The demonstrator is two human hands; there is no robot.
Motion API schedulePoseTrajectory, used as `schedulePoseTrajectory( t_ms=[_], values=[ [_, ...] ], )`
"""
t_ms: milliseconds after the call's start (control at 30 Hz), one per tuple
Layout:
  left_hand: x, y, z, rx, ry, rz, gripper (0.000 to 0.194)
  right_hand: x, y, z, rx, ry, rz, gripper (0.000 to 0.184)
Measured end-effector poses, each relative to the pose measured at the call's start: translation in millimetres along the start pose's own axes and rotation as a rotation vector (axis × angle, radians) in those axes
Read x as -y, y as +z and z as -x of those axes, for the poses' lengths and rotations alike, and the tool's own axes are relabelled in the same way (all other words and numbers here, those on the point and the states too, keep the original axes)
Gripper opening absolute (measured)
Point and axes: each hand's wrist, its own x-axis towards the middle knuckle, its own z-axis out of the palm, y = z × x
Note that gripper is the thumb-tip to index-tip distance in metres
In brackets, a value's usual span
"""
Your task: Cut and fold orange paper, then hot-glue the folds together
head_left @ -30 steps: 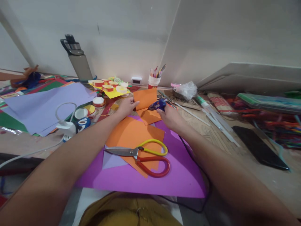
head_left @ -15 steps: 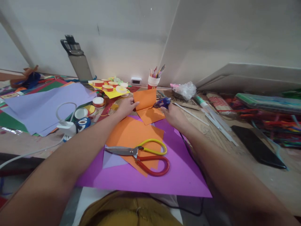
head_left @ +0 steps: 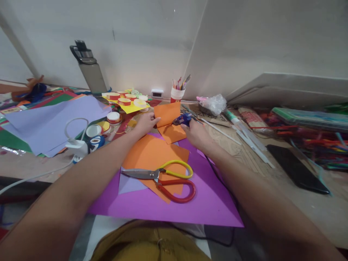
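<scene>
My left hand [head_left: 147,122] pinches the left edge of a folded orange paper [head_left: 168,114], whose upper flap stands up while the lower part lies flat. In my right hand [head_left: 196,131] is a blue glue gun [head_left: 182,119], its tip at the crease of the folded paper. A black cord trails from the gun under my right forearm. Closer to me, scissors [head_left: 154,174] with one yellow and one red handle lie across loose orange paper [head_left: 146,150]. Beneath them spreads a large purple sheet [head_left: 163,210].
Left are lilac sheets [head_left: 54,119], a white plug adapter [head_left: 77,148], tape rolls [head_left: 94,130] and a tall bottle [head_left: 92,72]. Behind stands a cup of pens [head_left: 177,93]. Glue sticks [head_left: 255,148], a black phone [head_left: 297,168] and a green-edged box [head_left: 310,117] lie right.
The glue gun in my right hand has moved a little left along the paper's crease. My left hand stays on the paper's edge.
</scene>
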Motion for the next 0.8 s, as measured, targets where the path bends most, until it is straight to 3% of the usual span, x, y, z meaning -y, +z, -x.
schedulePoseTrajectory(
  t_ms=[133,367,600,800],
  values=[
    [0.2,-0.1,-0.9,0.001,0.001,-0.002,0.025,7.5,5.5,3.2,0.02,-0.118,-0.104,0.031],
    [-1.3,0.3,-1.3,-0.015,-0.034,-0.052,0.024,12.7,5.6,2.9,0.073,-0.167,-0.075,0.033],
    [0.5,1.8,-1.7,0.004,-0.047,0.027,0.02,4.2,-16.2,11.8,0.142,-0.114,-0.049,0.032],
    [1.8,0.8,-2.0,0.012,-0.002,0.021,0.022,10.7,-5.2,8.8,0.126,-0.079,-0.148,0.024]
  ],
)
